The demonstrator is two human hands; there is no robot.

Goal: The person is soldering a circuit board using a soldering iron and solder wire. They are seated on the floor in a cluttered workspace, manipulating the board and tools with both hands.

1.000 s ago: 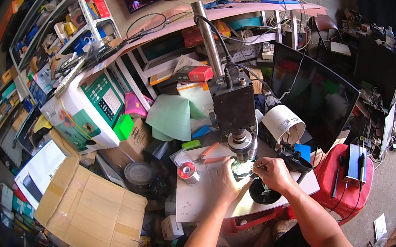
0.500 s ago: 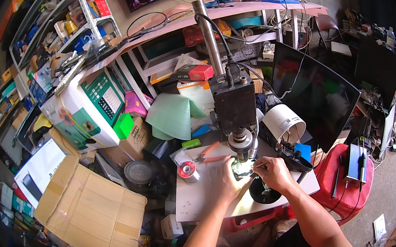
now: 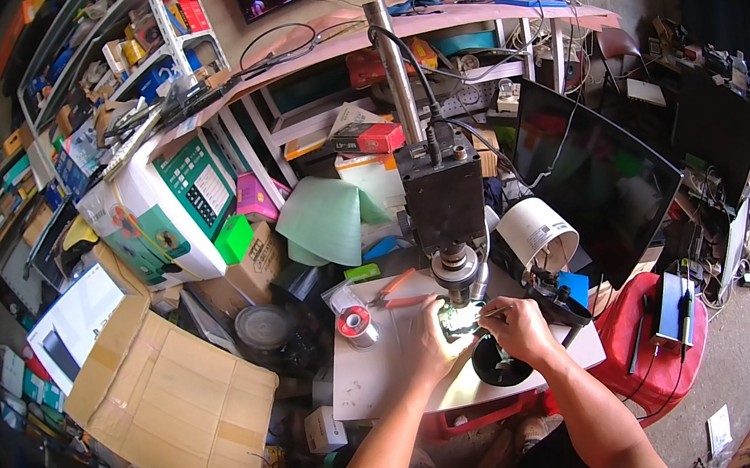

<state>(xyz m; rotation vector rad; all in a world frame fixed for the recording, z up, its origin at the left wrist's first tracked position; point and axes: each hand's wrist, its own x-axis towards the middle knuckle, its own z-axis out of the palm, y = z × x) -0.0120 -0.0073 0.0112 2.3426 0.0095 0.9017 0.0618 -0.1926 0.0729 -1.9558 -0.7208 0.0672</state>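
Under the lens of a black microscope (image 3: 444,196) on a metal post, my left hand (image 3: 429,345) grips a small greenish board (image 3: 458,320), brightly lit, at its left side. My right hand (image 3: 520,330) is closed on a thin metal tool (image 3: 496,312), perhaps tweezers, whose tip reaches the board's right side. Glare and my fingers hide the board's details. Below my right hand lies a round black base (image 3: 499,367), partly covered by it. A solder spool (image 3: 357,326) and orange-handled pliers (image 3: 396,285) rest on the white tabletop (image 3: 366,382) to the left.
Right of the microscope are a white cylindrical housing (image 3: 538,233) and a large dark screen (image 3: 597,176). A red stool (image 3: 644,369) carries a blue box (image 3: 676,310) with a corded handpiece. An opened cardboard box (image 3: 175,402) lies at left; shelves crowd the back left.
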